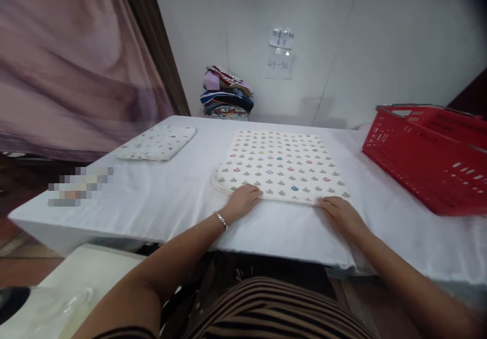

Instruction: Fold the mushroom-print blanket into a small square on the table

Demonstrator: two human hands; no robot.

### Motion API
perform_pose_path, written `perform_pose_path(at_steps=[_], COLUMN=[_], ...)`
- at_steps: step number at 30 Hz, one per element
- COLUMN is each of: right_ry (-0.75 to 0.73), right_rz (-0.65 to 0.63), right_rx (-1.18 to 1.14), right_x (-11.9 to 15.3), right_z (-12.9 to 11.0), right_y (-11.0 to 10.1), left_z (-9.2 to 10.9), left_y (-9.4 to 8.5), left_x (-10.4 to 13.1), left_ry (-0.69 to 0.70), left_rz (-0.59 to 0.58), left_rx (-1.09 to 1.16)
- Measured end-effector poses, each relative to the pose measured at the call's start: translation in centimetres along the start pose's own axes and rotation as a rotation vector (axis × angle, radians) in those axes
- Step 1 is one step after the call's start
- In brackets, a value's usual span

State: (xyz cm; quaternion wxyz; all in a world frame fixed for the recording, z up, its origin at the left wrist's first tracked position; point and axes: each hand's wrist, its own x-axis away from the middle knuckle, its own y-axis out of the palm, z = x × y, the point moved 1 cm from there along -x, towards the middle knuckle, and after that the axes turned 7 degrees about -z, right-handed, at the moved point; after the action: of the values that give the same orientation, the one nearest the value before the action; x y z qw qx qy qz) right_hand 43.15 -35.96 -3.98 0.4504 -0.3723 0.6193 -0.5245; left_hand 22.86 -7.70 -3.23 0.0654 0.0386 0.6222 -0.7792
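A folded white cloth (279,164) with small grey and coloured prints lies flat on the white-covered table (152,197). My left hand (243,200), with a bracelet at the wrist, is at the cloth's near left edge, its fingers closed on the border. At the near right corner, my right hand (340,214) has its fingertips pressed together on the edge, with the thumb mostly hidden. The cloth's near left corner is rounded and shows several layers.
Another folded printed cloth (158,143) lies at the table's far left. A red basket (429,159) stands on the right. Behind the table is a stack of folded fabrics (227,95) by the wall. A pale surface (91,273) sits low at the left.
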Motion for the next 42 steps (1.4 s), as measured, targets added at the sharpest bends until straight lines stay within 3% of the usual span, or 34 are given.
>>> perform_pose_path(at_steps=[4, 9, 21, 28, 42], right_ry=[-0.015, -0.015, 0.045, -0.129, -0.166], right_rz=[-0.056, -0.116, -0.021, 0.109, 0.054], right_rx=[-0.072, -0.108, -0.336, -0.141, -0.088], right_x=[-2.7, -4.0, -4.7, -4.2, -4.2], right_z=[-2.8, -3.7, -3.1, -2.9, -2.3], right_y=[-0.2, -0.5, -0.1, 0.9, 1.2], left_z=[0.6, 0.6, 1.8, 1.7, 1.7], left_y=[0.2, 0.3, 0.7, 1.0, 1.1], left_x=[-1.1, -1.8, -3.3, -2.7, -3.1], left_ry=[0.005, 0.039, 0.045, 0.155, 0.134], left_rz=[0.005, 0.003, 0.035, 0.093, 0.087], left_rx=[-0.023, -0.017, 0.037, -0.073, -0.119])
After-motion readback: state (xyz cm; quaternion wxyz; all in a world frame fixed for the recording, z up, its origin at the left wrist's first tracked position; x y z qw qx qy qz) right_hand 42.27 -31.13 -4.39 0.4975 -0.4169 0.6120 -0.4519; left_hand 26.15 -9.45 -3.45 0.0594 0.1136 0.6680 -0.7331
